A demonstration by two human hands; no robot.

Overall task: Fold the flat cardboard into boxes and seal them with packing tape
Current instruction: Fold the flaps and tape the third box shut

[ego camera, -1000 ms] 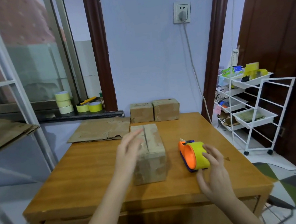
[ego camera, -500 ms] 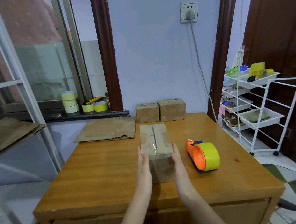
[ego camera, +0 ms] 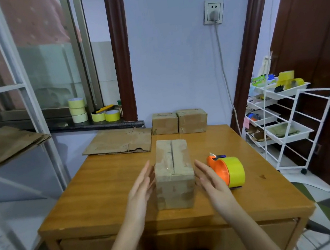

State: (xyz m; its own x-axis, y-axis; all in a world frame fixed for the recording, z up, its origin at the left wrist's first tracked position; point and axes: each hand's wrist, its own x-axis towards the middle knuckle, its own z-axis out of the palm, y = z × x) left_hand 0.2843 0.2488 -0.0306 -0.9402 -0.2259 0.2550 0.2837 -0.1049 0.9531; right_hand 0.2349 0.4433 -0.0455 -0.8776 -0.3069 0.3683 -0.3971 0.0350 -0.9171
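The box [ego camera: 173,170] stands near the middle of the table [ego camera: 109,183], its top flaps shut with clear tape along the seam and down the near face. The left hand [ego camera: 141,190] is at its 9 o'clock side, fingers straight and flat, just beside the wall; whether it touches is hard to tell. The right hand [ego camera: 210,181] is at the 3 o'clock side, fingers straight too, a small gap showing between palm and box. Neither hand grips anything.

Just past the right hand, at 3 o'clock from the box, the tape dispenser [ego camera: 226,169] lies on the table, orange with a yellow roll. At 12 o'clock, 2 finished boxes [ego camera: 180,121] sit side by side at the far edge against the wall. At 11 o'clock flat cardboard [ego camera: 119,142] lies on the far left corner. Beyond it, tape rolls [ego camera: 78,110] are stacked on the sill. A white cart [ego camera: 285,116] stands at 2 o'clock, off the table.
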